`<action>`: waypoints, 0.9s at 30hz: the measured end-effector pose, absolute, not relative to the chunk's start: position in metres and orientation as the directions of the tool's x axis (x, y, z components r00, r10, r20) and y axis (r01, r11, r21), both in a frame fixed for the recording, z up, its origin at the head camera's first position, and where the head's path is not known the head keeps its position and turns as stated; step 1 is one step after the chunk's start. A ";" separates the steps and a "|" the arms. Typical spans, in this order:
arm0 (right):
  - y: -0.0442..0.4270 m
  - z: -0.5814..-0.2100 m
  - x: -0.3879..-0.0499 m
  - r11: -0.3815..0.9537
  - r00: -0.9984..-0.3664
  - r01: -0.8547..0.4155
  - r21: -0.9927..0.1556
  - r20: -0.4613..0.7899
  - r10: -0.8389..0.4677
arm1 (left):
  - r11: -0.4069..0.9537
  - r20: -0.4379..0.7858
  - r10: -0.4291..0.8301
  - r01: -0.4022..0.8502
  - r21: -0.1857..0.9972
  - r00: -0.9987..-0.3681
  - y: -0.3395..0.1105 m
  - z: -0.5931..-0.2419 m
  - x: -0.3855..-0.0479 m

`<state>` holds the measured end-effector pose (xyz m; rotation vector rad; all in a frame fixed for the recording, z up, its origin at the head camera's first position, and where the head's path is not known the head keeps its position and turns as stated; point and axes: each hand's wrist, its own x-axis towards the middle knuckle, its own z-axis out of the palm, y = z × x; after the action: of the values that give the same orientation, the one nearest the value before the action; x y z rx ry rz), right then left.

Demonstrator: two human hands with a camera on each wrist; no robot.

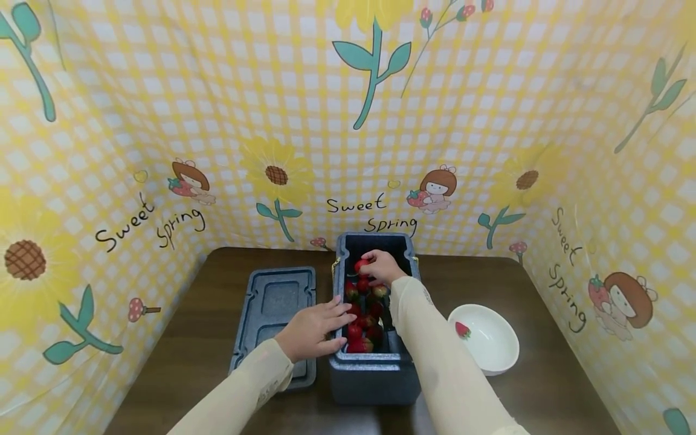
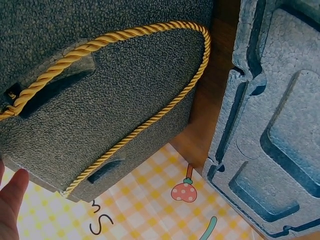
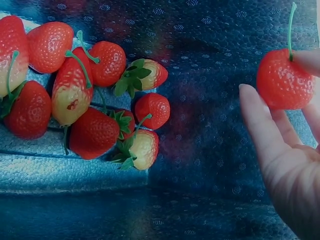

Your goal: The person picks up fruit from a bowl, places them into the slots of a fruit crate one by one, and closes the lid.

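Note:
A dark blue foam box (image 1: 375,383) stands on the table with several red strawberries (image 1: 360,344) inside. My right hand (image 1: 382,267) is inside its far part, pinching a red strawberry (image 3: 285,80) with a green stem between thumb and fingers. In the right wrist view this fruit is apart from the strawberries (image 3: 93,133) lying on the box floor, some with pale yellow ends. My left hand (image 1: 314,329) rests at the box's left rim, fingers spread and fairly straight. Only the fingertips (image 2: 14,195) of it show in the left wrist view, by the box's edge.
The box's lid (image 1: 280,296) lies left of the box, partly under my left forearm. A white bowl (image 1: 492,338) holding one strawberry (image 1: 463,330) stands to the right. A gold rope (image 2: 145,125) hangs along the box's side. Patterned cloth (image 1: 304,121) surrounds the table.

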<state>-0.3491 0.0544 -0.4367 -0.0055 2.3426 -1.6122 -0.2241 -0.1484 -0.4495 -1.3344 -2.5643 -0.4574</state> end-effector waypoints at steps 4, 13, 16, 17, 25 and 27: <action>0.055 -0.442 -0.346 0.369 -0.955 0.167 -0.914 -0.243 -0.171 | 0.542 0.320 0.756 0.820 0.182 -0.571 -0.148 -0.453 -0.220; 0.053 -0.437 -0.343 0.424 -0.961 0.142 -0.894 -0.227 -0.157 | 0.555 0.319 0.742 0.808 0.200 -0.589 -0.147 -0.450 -0.223; 0.054 -0.436 -0.341 0.440 -0.959 0.165 -0.883 -0.249 -0.139 | 0.546 0.318 0.751 0.815 0.195 -0.579 -0.146 -0.450 -0.223; 0.055 -0.435 -0.341 0.441 -0.958 0.174 -0.880 -0.256 -0.133 | 0.542 0.319 0.754 0.818 0.191 -0.574 -0.146 -0.450 -0.223; 0.058 -0.407 -0.345 0.415 -0.943 0.169 -0.894 -0.269 -0.195 | 0.557 0.313 0.749 0.811 0.179 -0.584 -0.147 -0.450 -0.222; 0.058 -0.393 -0.346 0.421 -0.940 0.144 -0.895 -0.257 -0.223 | 0.561 0.311 0.742 0.804 0.196 -0.594 -0.148 -0.450 -0.222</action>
<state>-0.3457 0.0583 -0.3930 -0.0679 2.3438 -1.5261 -0.2224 -0.1475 -0.4500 -1.3039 -2.6009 -0.4742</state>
